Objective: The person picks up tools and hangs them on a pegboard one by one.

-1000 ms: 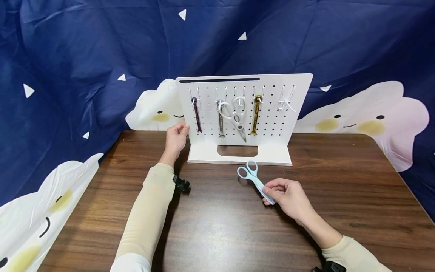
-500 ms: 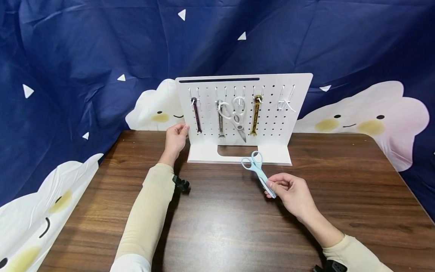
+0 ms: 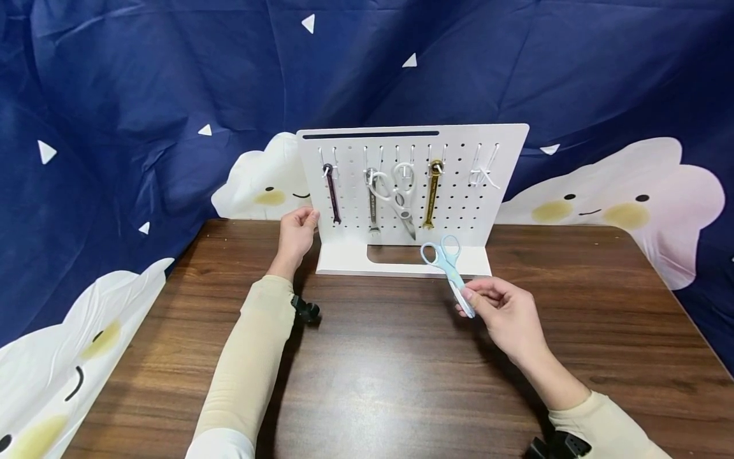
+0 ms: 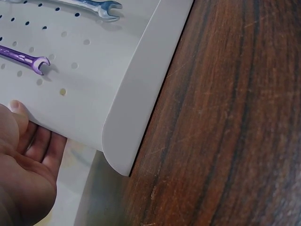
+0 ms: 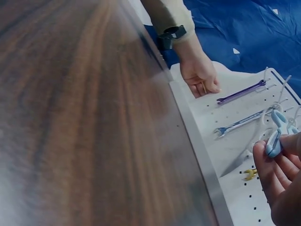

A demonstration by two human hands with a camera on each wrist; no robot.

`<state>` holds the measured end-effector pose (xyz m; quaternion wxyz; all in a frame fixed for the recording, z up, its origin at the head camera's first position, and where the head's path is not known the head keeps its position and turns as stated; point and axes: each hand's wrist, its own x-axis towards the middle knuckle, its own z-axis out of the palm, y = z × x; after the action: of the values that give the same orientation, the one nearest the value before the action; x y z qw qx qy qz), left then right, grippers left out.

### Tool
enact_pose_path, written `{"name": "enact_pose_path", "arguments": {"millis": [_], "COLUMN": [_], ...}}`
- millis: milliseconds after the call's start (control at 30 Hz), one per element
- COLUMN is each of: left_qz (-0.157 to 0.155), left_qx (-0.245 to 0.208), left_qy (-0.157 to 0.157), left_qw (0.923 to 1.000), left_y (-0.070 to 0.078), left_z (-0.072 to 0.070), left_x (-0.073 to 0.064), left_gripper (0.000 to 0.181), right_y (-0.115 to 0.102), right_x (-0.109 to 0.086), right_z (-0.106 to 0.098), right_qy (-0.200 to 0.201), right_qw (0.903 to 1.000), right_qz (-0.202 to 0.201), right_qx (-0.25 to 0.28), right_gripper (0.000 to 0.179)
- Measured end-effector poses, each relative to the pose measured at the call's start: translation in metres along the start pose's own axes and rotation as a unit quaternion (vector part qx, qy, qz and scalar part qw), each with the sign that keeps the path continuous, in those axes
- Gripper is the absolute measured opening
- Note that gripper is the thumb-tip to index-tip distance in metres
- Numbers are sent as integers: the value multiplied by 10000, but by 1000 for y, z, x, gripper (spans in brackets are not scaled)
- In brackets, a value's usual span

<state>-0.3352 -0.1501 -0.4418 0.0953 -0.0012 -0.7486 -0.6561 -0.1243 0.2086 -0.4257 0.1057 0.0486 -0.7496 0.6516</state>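
Note:
My right hand [image 3: 510, 315] pinches a pair of light blue scissors [image 3: 450, 271] by the blade end, handle loops pointing up toward the board. In the head view the loops overlap the base of a white pegboard stand [image 3: 344, 258]. With thumb and fingers, my left hand [image 3: 296, 234] grips the board's left edge; the left wrist view shows the thumb on the front and the fingers behind. Hooks on the board carry a purple wrench [image 3: 332, 194], a silver wrench [image 3: 373, 204], white-handled scissors [image 3: 399, 197] and a gold wrench [image 3: 432, 194].
Bare white hooks [image 3: 483, 172] stick out at the board's upper right. The stand rests toward the back of a brown wooden table [image 3: 367, 357]. Behind it hangs a dark blue curtain [image 3: 367, 70] with cloud prints.
My right hand has carried the light blue scissors up and to the right, closer to the pegboard. The left hand keeps its grip on the board's edge.

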Motion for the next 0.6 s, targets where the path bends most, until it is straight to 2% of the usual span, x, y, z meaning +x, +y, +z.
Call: {"name": "enact_pose_path", "arguments": {"millis": [200,600], "left_qz": [-4,-62], "left_qx": [26,68], "left_qy": [-10,-12], "left_qw": [10000,10000], "left_y": [1,2], "left_z": [1,0], "left_x": [0,-1], "left_gripper": [26,27], "right_y": [-9,-21], "right_x": [5,14], "right_z": [-5,-9], "right_qy": [299,806], "right_qw": [9993,9944], "right_qz": [-213,-494], "right_qx": [9,462], "right_gripper": [15,6]}}
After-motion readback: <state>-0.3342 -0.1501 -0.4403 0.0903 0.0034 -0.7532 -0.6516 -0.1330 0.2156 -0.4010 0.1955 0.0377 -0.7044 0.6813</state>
